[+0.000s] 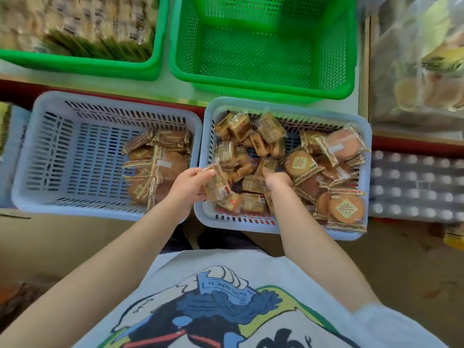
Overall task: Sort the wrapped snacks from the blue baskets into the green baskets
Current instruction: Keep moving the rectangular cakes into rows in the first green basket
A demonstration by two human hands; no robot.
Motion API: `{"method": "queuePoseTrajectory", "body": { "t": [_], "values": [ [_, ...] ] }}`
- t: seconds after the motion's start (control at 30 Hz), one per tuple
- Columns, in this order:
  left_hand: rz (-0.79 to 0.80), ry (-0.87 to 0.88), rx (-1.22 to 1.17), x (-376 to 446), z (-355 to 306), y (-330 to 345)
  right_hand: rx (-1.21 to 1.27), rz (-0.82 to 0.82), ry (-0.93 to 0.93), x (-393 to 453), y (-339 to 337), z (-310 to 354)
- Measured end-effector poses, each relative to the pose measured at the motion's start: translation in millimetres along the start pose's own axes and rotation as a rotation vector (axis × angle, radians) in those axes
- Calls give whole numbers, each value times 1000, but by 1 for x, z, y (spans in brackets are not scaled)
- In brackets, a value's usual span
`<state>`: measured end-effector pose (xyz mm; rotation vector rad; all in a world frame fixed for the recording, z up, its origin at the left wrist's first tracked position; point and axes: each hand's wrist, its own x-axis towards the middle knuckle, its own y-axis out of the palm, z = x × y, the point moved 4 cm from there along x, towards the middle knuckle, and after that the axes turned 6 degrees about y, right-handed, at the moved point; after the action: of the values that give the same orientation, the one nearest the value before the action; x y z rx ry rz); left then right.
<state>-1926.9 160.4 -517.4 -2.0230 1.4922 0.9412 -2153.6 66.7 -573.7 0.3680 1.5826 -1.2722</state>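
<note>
The person stands over two blue baskets, with two green baskets behind them. The left hand (187,188) grips a small square wrapped snack (217,183), fingers curled round it, just above the near left corner of the right blue basket (283,228). The right hand (276,180) reaches down into the middle of this basket, its fingers curled among the small square packets (247,136); I cannot tell if it pinches one.

In the right blue basket the square packets fill the left half and the round wrapped cakes (346,208) fill the right half, some of them lying over the right rim. The left blue basket (45,156) holds round cakes only along its right wall; its left part shows the bare slotted bottom.

The far right green basket (263,79) has nothing in it, so its whole floor is free, and its near rim is just beside the far rim of the right blue basket. The far left green basket (82,64) is packed with snacks, blurred here.
</note>
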Motion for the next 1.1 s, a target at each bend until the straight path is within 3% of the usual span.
{"method": "queuePoseTrajectory", "body": {
  "t": [0.2, 0.37, 0.43, 0.57, 0.8, 0.97, 1.03, 1.1],
  "values": [
    [40, 11, -16, 5, -13, -6, 323, 87, -79, -36, -28, -4],
    [95, 38, -6, 7, -34, -13, 562, 567, -321, -110, -20, -3],
    [102, 13, -50, 6, -47, -17, 574, 644, -428, -137, -8, 9],
    [62, -60, -232, 4, -73, -40, 522, 537, -519, -177, 28, 41],
    [-12, 21, -515, 6, -119, -130, 464, 286, -630, -240, 96, 117],
    [23, 162, -479, 19, -151, -206, 384, 207, -693, -275, 155, 175],
    [15, 191, -500, 25, -161, -237, 399, 290, -575, -284, 180, 196],
    [40, 224, -537, 36, -171, -266, 479, 521, -457, -294, 206, 216]
  ]
}}
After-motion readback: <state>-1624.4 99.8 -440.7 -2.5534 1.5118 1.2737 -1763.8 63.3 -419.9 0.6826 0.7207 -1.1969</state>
